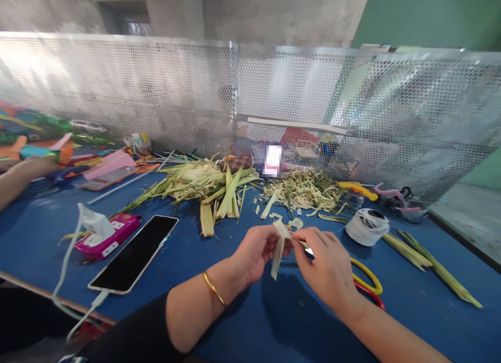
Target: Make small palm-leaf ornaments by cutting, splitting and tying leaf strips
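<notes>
A pale, flat strip of dried leaf (278, 256) is folded over and hangs down between my two hands. My left hand (260, 248), with a gold bangle at the wrist, pinches it near the fold. My right hand (326, 264) has its fingers pressed together on the strip's other end; the fingertips partly hide what they hold. Under my right hand lie scissors with yellow and red handles (370, 279), their blades mostly covered. A roll of white string (367, 227) stands to the right of that hand. Small leaf scraps (296, 222) lie just beyond my fingers.
Behind my hands are a heap of leaves and husks (195, 180) and a pile of shredded strips (303, 191). To the left lie a charging phone (135, 253) and a magenta power strip (107, 238). A perforated metal partition (176, 92) backs the table. Another person's hand (33, 167) is far left.
</notes>
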A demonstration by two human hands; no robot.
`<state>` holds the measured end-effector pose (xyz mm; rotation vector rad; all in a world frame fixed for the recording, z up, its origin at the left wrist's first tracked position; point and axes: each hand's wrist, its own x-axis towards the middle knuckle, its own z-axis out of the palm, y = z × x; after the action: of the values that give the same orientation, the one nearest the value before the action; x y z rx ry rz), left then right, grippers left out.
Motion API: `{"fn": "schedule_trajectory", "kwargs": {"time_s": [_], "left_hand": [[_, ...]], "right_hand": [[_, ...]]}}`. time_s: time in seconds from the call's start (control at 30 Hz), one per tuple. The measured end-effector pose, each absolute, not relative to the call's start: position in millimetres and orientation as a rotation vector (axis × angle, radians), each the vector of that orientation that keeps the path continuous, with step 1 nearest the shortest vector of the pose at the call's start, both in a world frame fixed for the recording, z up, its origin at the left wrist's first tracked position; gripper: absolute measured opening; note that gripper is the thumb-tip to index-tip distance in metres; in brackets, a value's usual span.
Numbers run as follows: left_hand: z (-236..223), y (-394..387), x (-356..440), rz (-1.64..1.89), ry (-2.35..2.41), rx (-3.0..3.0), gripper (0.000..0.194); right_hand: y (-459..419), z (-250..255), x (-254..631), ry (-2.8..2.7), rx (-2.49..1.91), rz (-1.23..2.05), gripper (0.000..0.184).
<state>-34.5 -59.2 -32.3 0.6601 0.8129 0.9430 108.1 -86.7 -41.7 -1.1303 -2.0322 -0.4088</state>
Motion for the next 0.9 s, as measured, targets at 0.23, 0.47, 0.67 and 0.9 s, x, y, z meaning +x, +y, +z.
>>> {"fn": "schedule_trajectory", "kwargs": {"time_s": [0.23,0.47,0.67,0.9], "left_hand": [[-32.4,-60.3,-35.4,0.976,0.853,0.687,0.014],[-42.7,-58.2,-35.4,0.988,0.789,0.723,0.025],[-44.2,-58.8,-33.0,0.976,0.809,0.783,0.032],[-36.4,-62.1,-34.1,0.969,0.881,0.942,0.03]], "right_hand": [[-84.0,-43.5,109.4,-2.1,-1.116,-0.405,0.01],[-87.7,-41.9,102.1,-2.474,-0.683,-0.947,0.028],[-85.1,-47.3,104.8,-2.322,-0.792,-0.658,0.025],[-70.7,-48.5,112.0,-1.73,-1.392,0.287,0.024]]}}
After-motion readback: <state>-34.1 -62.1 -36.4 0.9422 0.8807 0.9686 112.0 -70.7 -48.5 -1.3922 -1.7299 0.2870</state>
